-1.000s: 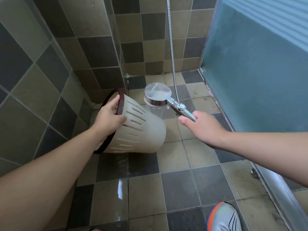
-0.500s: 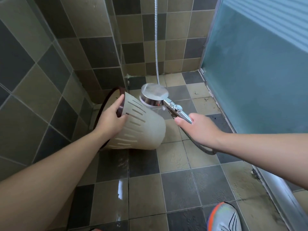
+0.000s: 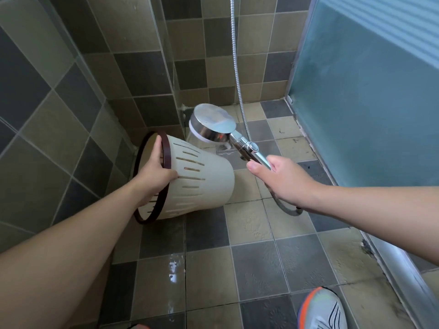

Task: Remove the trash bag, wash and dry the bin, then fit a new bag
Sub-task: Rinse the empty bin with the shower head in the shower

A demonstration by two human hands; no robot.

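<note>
Left hand (image 3: pixel 155 173) is gripping the bin (image 3: pixel 190 184) at its dark brown rim (image 3: pixel 152 178), thumb lying over the slotted outside wall, fingers going inside the mouth where they are hidden. Bin is being held tipped on its side, long axis running roughly left-right: mouth pointing left toward the tiled wall (image 3: pixel 47 119), closed base pointing right. Its lower side is sitting near the floor (image 3: pixel 249 224) by the left wall, close to the back corner; cannot tell if it is touching the tiles. Slots are running along the bin's length.

Just right of the bin's base, the shower head (image 3: pixel 211 124) is hanging above the floor, round chrome back facing the camera, face tilting down and left. Right hand (image 3: pixel 282 178) is wrapping around the handle (image 3: pixel 249 150), thumb lying along it. Hose (image 3: pixel 236 55) is running up the back wall and looping under the right wrist. Drain (image 3: pixel 224 148) is showing below the head. Frosted door (image 3: pixel 368 91) is standing along the right edge. Shoe (image 3: pixel 320 309) is showing at the bottom right. Wet patch is glinting on the floor near bottom centre.
</note>
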